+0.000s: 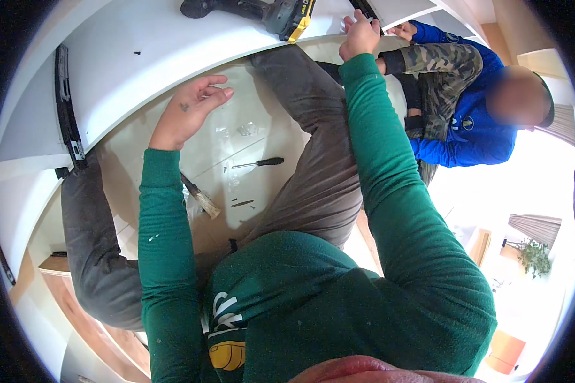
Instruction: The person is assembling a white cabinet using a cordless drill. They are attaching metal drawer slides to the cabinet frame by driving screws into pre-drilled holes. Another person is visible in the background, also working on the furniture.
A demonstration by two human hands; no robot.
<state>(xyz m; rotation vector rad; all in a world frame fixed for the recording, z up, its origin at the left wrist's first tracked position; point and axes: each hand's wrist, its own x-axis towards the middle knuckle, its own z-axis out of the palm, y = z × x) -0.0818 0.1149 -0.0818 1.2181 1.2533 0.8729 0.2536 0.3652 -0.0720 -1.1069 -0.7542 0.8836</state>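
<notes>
My left hand [188,110] hovers just outside the white cabinet's front edge, fingers apart and nothing visible in them. To its left, a black drawer slide [67,105] is mounted on the cabinet's side wall. My right hand [360,37] is at the front end of another black drawer slide [367,9] on the right, its fingers bent around the metal. Between the two slides, a cordless drill [281,18] with a black and yellow battery lies on the white cabinet panel [179,41]. A small dark screw [137,53] rests on that panel too.
Between my legs, a screwdriver [259,163], a hammer [201,196], a driver bit [241,203] and small screws lie on the pale floor [236,182], near crumpled clear plastic [249,129]. A co-worker [469,121] in blue sits close at right, one hand [402,30] at the cabinet.
</notes>
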